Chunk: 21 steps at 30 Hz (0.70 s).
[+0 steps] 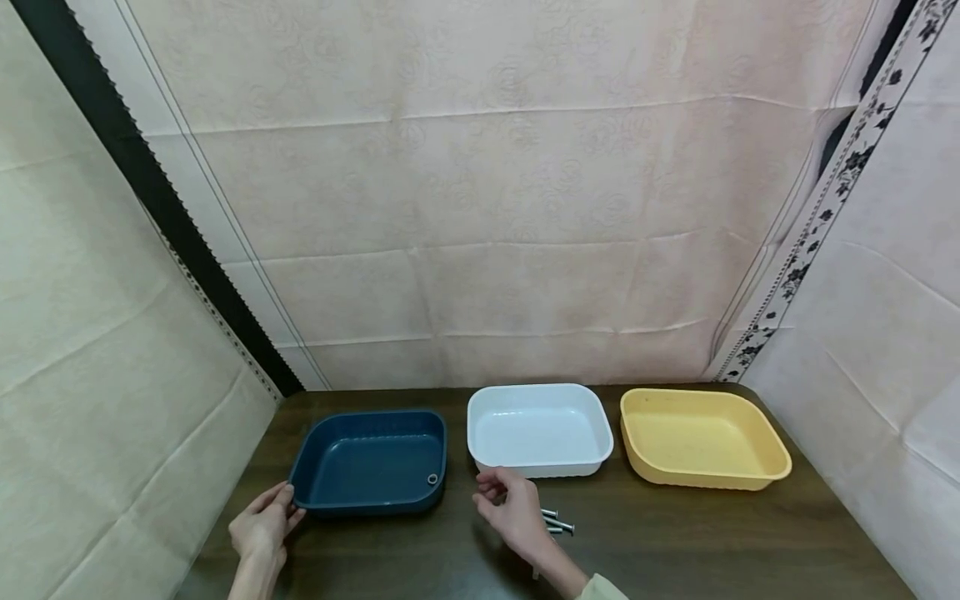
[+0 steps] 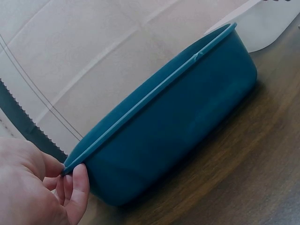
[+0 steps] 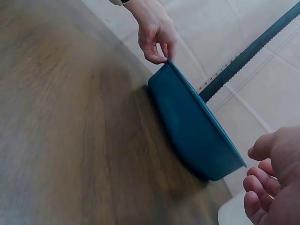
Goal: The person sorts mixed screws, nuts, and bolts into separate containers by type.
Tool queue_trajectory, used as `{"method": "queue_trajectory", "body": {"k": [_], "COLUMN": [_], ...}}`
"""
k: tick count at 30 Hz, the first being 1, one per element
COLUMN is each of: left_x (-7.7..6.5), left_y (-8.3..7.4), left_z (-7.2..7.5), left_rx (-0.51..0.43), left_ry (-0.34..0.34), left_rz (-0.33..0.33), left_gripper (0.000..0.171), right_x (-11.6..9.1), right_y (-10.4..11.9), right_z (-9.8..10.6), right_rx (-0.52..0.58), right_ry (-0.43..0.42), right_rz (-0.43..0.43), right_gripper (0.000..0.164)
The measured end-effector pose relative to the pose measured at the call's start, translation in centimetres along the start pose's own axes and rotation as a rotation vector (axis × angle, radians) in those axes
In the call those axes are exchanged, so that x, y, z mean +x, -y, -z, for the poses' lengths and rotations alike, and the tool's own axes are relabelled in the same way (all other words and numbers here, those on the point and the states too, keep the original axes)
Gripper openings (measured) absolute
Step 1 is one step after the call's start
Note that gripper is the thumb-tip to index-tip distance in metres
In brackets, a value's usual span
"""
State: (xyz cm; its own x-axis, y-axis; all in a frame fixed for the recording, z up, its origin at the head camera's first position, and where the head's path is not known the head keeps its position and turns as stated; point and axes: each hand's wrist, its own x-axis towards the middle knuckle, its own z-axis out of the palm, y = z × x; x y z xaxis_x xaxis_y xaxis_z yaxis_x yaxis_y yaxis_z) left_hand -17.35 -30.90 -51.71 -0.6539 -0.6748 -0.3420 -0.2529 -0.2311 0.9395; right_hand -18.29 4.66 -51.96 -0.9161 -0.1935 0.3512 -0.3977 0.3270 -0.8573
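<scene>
My left hand (image 1: 261, 527) pinches the near left corner of a dark blue plastic tray (image 1: 367, 458) between thumb and fingers. The left wrist view shows the thumb above the rim and the fingers beneath it. Inside the tray, close to its right side, lies a small metal nut (image 1: 432, 479). My right hand (image 1: 513, 510) hovers just in front of the white tray (image 1: 540, 425), its fingers loosely bent. Nothing shows between its thumb and fingers in the right wrist view. Several metal bolts (image 1: 558, 525) lie on the table beside this hand, which partly hides them.
To the right of the white tray stands a yellow tray (image 1: 705, 437). All three trays sit in a row along the back of the brown wooden table (image 1: 675, 542). Pale cloth (image 1: 487, 192) hangs behind and at both sides.
</scene>
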Motion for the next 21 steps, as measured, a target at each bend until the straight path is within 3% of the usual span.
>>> {"method": "queue_trajectory", "body": {"k": [9,16,21], "left_x": [-0.1,0.0,0.1], "left_y": [-0.1,-0.1,0.0], "left_z": [-0.1,-0.1,0.0], "left_rx": [-0.003,-0.010,-0.006], "left_ry": [0.001,0.005,-0.001], "left_rz": [-0.007,-0.001,0.012], "left_gripper": [0.021,0.010,0.013], "right_x": [-1.6,-3.0,-4.0], "right_y": [-0.4,-0.5,-0.9], "right_z": [1.3,2.5,3.3], "right_rx": [-0.005,-0.009,-0.015], "right_ry": [-0.066,-0.096,-0.109], "right_rz": [0.028,-0.009,-0.061], "right_gripper": [0.021,0.020,0.019]}}
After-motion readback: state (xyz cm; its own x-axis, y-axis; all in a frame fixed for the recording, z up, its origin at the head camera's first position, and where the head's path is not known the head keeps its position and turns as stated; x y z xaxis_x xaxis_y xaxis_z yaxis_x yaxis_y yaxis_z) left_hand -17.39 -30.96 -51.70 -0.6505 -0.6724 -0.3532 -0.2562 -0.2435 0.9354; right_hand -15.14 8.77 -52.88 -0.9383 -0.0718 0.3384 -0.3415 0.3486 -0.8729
